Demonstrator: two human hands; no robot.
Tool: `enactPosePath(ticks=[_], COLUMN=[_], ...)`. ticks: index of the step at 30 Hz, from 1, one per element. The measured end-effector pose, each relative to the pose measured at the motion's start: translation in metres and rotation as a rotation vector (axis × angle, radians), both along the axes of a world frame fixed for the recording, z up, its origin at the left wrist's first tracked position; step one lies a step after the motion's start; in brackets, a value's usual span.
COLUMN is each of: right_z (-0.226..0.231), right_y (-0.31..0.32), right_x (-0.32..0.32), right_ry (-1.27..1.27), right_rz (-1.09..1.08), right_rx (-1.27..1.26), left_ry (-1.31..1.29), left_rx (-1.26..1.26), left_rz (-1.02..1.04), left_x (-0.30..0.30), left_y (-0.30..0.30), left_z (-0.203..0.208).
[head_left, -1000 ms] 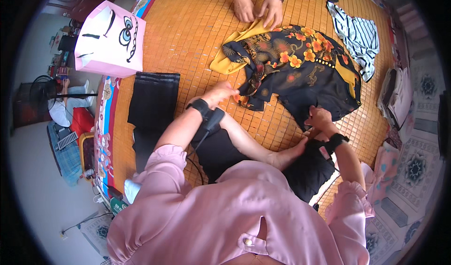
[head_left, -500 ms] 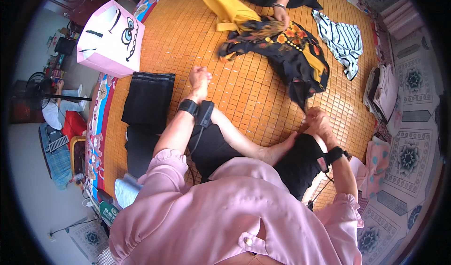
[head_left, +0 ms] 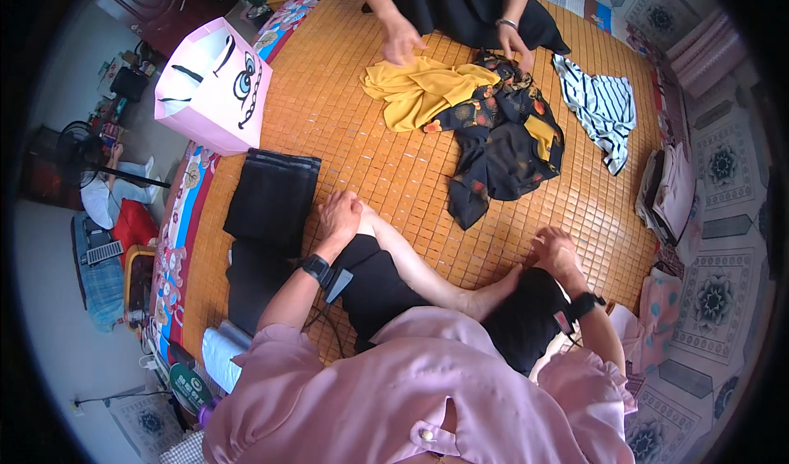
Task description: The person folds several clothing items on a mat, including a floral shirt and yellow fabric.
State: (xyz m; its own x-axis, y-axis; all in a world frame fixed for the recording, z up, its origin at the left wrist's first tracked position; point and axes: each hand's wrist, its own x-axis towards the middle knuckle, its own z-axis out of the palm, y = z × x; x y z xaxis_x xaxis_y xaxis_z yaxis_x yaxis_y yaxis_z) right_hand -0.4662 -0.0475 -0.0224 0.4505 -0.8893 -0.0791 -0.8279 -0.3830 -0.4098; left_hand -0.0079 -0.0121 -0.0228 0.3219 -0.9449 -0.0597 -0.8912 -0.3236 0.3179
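Wall [head_left: 723, 230] is rising at three o'clock, mat [head_left: 349, 152] spreading centrally, garment [head_left: 509, 160] lying at two; left hand [head_left: 340, 216] and right hand [head_left: 556, 252] are resting, fingers loosely apart.

A dusty-pink blouse [head_left: 394, 373] with a soft sheen covers the torso, its loose sleeves [head_left: 604, 373] ending well behind the left hand [head_left: 339, 216] and right hand [head_left: 555, 252], the right one in a gathered ruffle. Farthest back from both, a neck slit meets a tab with a round pale button [head_left: 426, 435]. Just behind the left hand, a black strap [head_left: 316, 268] carries a grey box [head_left: 338, 285] and a thin dark cable [head_left: 316, 320]. Behind the right hand sits another black band [head_left: 585, 302], beside what looks like a small pinkish panel [head_left: 564, 323]. Black bottoms [head_left: 374, 283] clothe the legs.
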Motion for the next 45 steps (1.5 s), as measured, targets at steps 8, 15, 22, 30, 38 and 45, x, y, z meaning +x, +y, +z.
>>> enactPosePath(ticks=[8,15,22,30,38,45], right_z=[0.014,0.005,0.003,0.0,0.0,0.001], right_y=[0.046,0.037,0.034,0.034,0.033,0.033], right_x=[-0.016,-0.022,-0.021,-0.028,-0.03,-0.029], right_ry=[0.03,0.042,0.007,-0.034,-0.048,-0.065], right_rz=[-0.216,-0.323,-0.356,-0.36,-0.376,-0.379], right_rx=[-0.215,-0.066,-0.144,-0.113,-0.12,-0.113], left_ry=[-0.073,-0.069,-0.125,-0.126,-0.115,-0.114], left_rx=[0.057,-0.016,-0.046,-0.019,0.012,0.001], left_rz=[-0.021,0.013,0.01,0.009,0.03,0.017], left_x=[-0.007,-0.009,-0.01,-0.014,-0.017,-0.016], left_y=[-0.017,-0.016,-0.019,-0.021,-0.024,-0.022], left_z=[0.002,-0.005,-0.006,-0.004,-0.001,-0.001])
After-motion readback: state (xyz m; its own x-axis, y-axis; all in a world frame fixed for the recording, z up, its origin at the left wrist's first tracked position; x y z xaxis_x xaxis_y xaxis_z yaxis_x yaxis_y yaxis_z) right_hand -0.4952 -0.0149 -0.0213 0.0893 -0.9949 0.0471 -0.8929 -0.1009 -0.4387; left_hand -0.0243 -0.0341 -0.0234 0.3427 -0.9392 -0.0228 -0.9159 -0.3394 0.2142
